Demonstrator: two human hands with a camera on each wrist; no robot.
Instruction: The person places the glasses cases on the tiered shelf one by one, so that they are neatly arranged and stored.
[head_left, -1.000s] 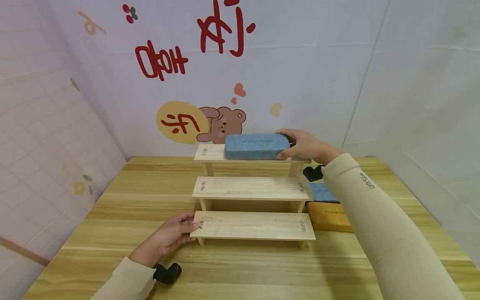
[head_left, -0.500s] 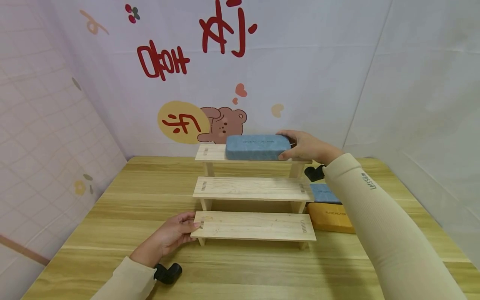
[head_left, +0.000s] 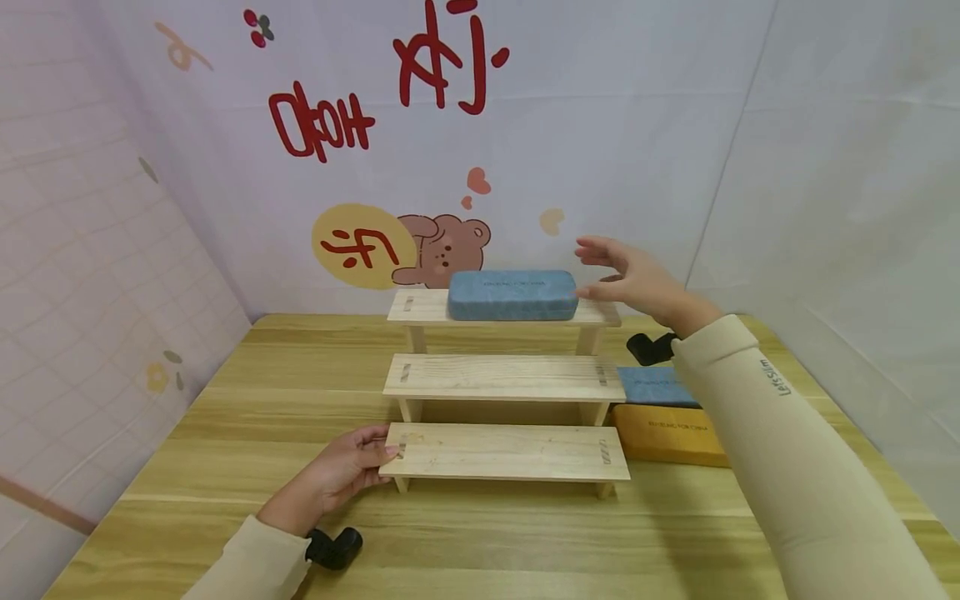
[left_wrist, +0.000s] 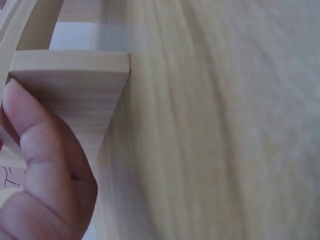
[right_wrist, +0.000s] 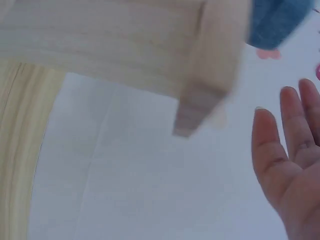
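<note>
A three-step wooden stand (head_left: 502, 377) is on the table in the head view. On its top step lies a blue oblong case (head_left: 513, 296), also partly seen as a blue case (right_wrist: 277, 22) in the right wrist view. My right hand (head_left: 637, 283) is just right of the case, its fingers spread and holding nothing. At the lowest step's left end, my left hand (head_left: 343, 468) grips the board, thumb on top and fingers beneath. The left wrist view has the left hand (left_wrist: 50, 175) against the stand's end.
Right of the stand lie an orange case (head_left: 667, 435) and, behind it, another blue case (head_left: 654, 386), both partly covered by the right sleeve. A printed white cloth (head_left: 630, 125) hangs behind the wooden table (head_left: 495, 542).
My right hand has let go of the blue case on the top step and moved right and slightly up. The case stays put, and the left hand keeps its hold on the stand.
</note>
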